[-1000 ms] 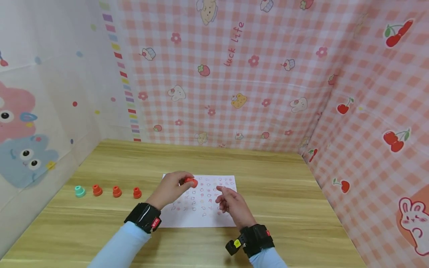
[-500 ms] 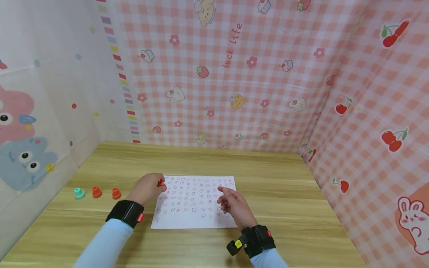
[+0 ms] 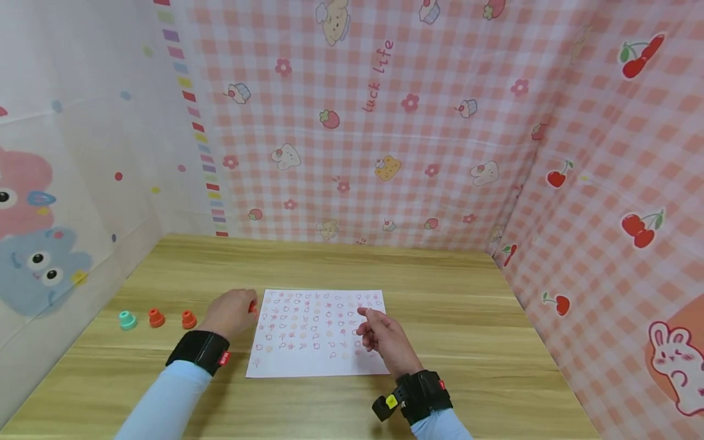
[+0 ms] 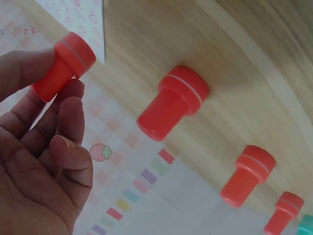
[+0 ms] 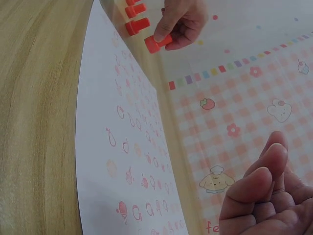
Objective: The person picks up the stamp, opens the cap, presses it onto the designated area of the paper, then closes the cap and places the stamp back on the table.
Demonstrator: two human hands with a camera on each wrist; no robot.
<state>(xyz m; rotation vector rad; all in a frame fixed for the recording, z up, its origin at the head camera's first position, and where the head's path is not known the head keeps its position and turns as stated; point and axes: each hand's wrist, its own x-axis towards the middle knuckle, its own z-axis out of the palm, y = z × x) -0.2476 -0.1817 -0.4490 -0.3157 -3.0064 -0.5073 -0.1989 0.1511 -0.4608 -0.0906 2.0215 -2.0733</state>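
Note:
My left hand (image 3: 228,313) pinches a red stamp (image 4: 64,66) between thumb and fingers, just off the left edge of the paper (image 3: 297,363). Close to that hand, another red stamp (image 4: 173,103) stands on the table, hidden behind it in the head view. Farther left in the row are a red stamp (image 3: 189,319), one more red stamp (image 3: 156,318) and a teal stamp (image 3: 128,320). Rows of small printed marks cover most of the white sheet. Over its right part hovers my right hand (image 3: 385,339), fingers loosely bent and holding nothing.
The wooden table (image 3: 473,342) meets a pink checked cloth (image 3: 357,134) at the back and right. A white cloth (image 3: 82,153) with cartoon figures hangs on the left side, close to the stamp row. Black bands with cameras sit on both wrists.
The left hand has gone left, carrying the red stamp from above the paper to beside the row, and now covers the nearest standing stamp. The right hand stays where it was.

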